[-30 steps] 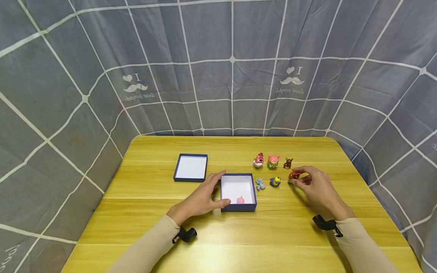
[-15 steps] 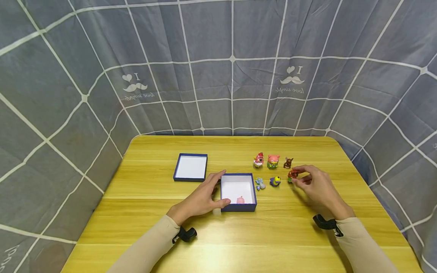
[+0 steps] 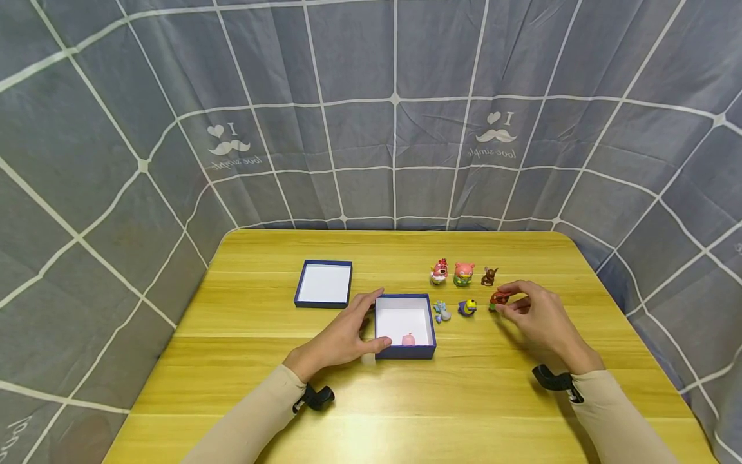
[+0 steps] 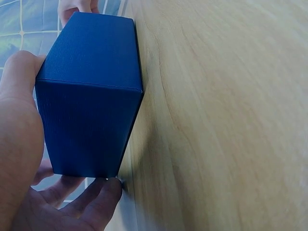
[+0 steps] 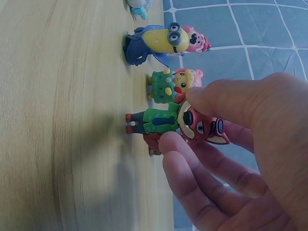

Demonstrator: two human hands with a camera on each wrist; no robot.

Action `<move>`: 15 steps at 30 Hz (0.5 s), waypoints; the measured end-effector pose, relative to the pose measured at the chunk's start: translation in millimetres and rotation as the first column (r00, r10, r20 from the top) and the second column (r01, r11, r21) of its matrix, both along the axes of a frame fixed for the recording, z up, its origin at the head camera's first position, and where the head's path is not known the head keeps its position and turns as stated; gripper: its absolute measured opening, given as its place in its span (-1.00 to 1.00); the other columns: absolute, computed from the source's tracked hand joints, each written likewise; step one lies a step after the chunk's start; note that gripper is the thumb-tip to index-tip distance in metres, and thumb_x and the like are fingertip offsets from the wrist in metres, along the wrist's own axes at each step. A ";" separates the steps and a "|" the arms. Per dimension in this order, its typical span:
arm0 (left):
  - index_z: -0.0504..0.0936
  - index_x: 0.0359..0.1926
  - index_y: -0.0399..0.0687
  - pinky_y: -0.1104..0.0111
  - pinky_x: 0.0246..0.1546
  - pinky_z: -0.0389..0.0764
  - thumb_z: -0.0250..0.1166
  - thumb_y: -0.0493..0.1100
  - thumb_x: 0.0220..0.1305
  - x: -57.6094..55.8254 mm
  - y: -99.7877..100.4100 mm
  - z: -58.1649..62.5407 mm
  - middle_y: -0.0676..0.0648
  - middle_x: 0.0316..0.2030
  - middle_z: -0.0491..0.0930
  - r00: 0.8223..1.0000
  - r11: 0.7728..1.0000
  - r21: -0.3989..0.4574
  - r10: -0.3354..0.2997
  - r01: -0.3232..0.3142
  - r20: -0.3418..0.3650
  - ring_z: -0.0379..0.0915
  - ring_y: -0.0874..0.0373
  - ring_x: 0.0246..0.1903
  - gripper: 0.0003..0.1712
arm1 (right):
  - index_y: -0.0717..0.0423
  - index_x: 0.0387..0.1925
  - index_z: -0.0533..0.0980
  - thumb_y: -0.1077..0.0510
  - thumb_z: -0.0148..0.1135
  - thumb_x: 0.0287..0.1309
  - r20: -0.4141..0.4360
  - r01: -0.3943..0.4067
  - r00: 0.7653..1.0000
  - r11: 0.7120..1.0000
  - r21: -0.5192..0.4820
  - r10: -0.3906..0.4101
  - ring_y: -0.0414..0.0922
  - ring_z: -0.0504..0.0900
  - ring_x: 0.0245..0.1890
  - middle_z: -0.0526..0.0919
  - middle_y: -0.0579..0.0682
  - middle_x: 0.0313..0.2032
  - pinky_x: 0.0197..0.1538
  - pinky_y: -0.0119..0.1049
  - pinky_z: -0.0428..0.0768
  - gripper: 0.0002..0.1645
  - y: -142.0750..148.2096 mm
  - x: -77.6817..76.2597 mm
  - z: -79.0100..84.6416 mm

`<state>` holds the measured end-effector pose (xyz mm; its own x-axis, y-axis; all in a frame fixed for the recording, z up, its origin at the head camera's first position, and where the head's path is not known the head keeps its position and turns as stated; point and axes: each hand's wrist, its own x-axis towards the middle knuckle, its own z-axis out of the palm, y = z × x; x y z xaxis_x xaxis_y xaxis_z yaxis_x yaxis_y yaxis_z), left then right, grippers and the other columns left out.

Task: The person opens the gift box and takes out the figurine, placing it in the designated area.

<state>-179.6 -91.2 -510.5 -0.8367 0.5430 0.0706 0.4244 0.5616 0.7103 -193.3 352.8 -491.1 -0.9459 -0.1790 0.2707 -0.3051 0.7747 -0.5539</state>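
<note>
My right hand (image 3: 539, 316) pinches a fox figurine (image 5: 161, 121) around its head and shoulders, between thumb and fingertips. The fox has a green shirt and dark tie, and its feet are close to the tabletop. On the other side, my left hand (image 3: 339, 335) grips the left side of an open blue box (image 3: 414, 353), thumb at the near rim and fingers at the far corner. Inside the white interior lies a small pink figurine (image 3: 408, 339). The left wrist view shows the box's blue outer walls (image 4: 89, 125), with the interior hidden.
Left of the fox stand a yellow minion figurine (image 5: 161, 41) in blue and a grey-blue figurine (image 3: 442, 313). Behind them are a red-and-white figurine (image 3: 438, 273), a pink-and-green one (image 3: 463, 276) and a brown one (image 3: 489, 277). A white-lined blue lid (image 3: 324, 283) lies back left.
</note>
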 end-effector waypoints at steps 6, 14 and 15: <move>0.06 0.92 -0.05 -0.19 0.75 0.42 0.57 0.17 0.57 0.7 0.3 1.1 -0.28 0.80 0.24 1.000 1.000 -0.002 0.003 -0.003 0.003 0.35 -0.24 0.72 0.22 | 0.09 0.21 0.78 0.20 0.66 0.45 0.002 0.001 1.000 1.000 0.001 -0.001 -0.08 0.92 -0.18 0.91 0.16 0.09 -0.11 -0.44 0.80 -0.63 0.2 0.8 1.0; 0.06 0.92 -0.04 -0.20 0.75 0.43 0.57 0.17 0.58 0.2 0.3 -0.1 -0.28 0.80 0.23 1.000 1.000 -0.002 0.003 -0.003 0.003 0.35 -0.24 0.73 0.22 | 0.09 0.23 0.77 0.19 0.66 0.45 0.004 0.000 1.000 1.000 -0.005 0.000 -0.04 0.93 -0.17 0.91 0.18 0.11 -0.12 -0.45 0.80 -0.61 0.7 2.2 2.1; 0.05 0.92 -0.04 -0.19 0.75 0.43 0.57 0.17 0.58 0.2 0.4 0.0 -0.28 0.80 0.23 1.000 1.000 -0.002 0.002 -0.002 0.002 0.35 -0.23 0.73 0.22 | 0.10 0.23 0.77 0.19 0.66 0.45 0.003 0.000 1.000 1.000 -0.005 0.000 -0.03 0.94 -0.16 0.91 0.19 0.11 -0.12 -0.45 0.80 -0.60 0.9 2.1 1.9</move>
